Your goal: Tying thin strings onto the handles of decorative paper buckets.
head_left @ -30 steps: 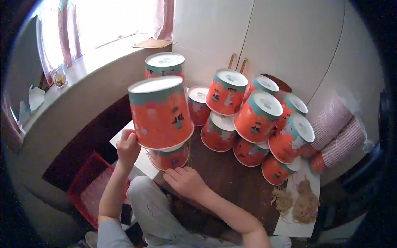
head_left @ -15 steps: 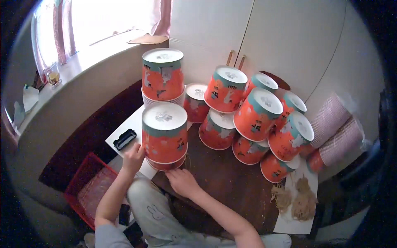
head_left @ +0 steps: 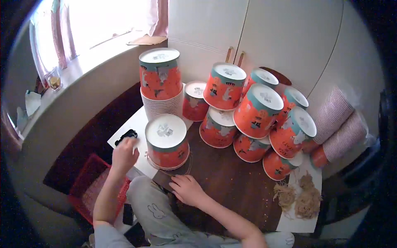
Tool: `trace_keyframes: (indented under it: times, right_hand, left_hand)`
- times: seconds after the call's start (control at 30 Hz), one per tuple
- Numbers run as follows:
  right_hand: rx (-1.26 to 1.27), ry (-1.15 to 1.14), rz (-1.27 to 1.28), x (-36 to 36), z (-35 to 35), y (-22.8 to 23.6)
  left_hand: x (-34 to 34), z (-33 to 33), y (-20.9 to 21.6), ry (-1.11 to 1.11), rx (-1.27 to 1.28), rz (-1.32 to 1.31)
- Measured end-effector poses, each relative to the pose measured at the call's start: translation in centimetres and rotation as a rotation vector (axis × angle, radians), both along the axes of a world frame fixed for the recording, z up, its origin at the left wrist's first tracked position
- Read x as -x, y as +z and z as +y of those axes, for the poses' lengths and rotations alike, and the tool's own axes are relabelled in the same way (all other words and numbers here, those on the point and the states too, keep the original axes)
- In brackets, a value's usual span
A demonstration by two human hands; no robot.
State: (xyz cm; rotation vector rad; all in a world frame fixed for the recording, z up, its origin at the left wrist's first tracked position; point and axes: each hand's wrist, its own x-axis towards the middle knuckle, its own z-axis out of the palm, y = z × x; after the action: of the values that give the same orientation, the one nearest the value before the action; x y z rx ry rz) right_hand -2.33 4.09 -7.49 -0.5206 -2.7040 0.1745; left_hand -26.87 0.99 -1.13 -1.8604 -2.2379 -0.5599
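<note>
An upside-down paper bucket, orange with a teal band and white bottom, stands on the table before me. Thin string loops loosely around its lower rim. My right hand rests on the tabletop just in front of the bucket, fingers curled where the string ends by their tips; the pinch itself is partly hidden. To the left, my left hand is raised off the bucket, its fingers bent together. It partly covers a small black plastic case; whether anything is between those fingers cannot be seen.
More upturned buckets are stacked two high at the right. A taller nested stack rises behind the near bucket. Bundles of tan string lie on white board at the right. Wrapped bucket stacks lean beyond. A red basket sits lower left.
The near bucket sits lower, covering the reddish one visible beneath it before. My left hand has left its side and moved left toward the black case. My right hand shifted slightly right and nearer.
</note>
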Motion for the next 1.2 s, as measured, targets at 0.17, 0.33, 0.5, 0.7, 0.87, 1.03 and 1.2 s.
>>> trace_keyframes:
  times: [0.17,0.33,0.5,0.7,0.87,1.03,1.2]
  right_hand:
    - [0.119,0.079,0.024,-3.8,-1.9,1.5]
    - [0.208,0.130,-0.047,-9.3,-4.0,2.8]
    - [0.180,0.075,-0.277,-16.4,-4.8,4.8]
    - [0.224,-0.155,-0.107,-22.9,-4.4,4.7]
    - [0.350,-0.232,0.059,-24.6,-4.3,3.6]
    - [0.525,-0.259,0.126,-26.0,-4.1,4.2]
    - [0.592,-0.377,0.376,-26.9,-3.9,6.1]
  left_hand:
    - [-2.0,2.5,7.5,-0.124,-0.554,0.138]
    - [-6.0,5.2,13.6,-0.269,-0.594,0.240]
    - [-13.4,8.5,14.3,-0.581,-0.505,0.226]
    - [-22.3,14.9,13.5,-0.840,-0.430,0.235]
    - [-26.1,18.8,12.9,-0.830,-0.456,0.244]
    - [-25.9,20.2,12.2,-0.801,-0.418,0.226]
    - [-23.0,16.1,13.7,-0.817,-0.402,-0.108]
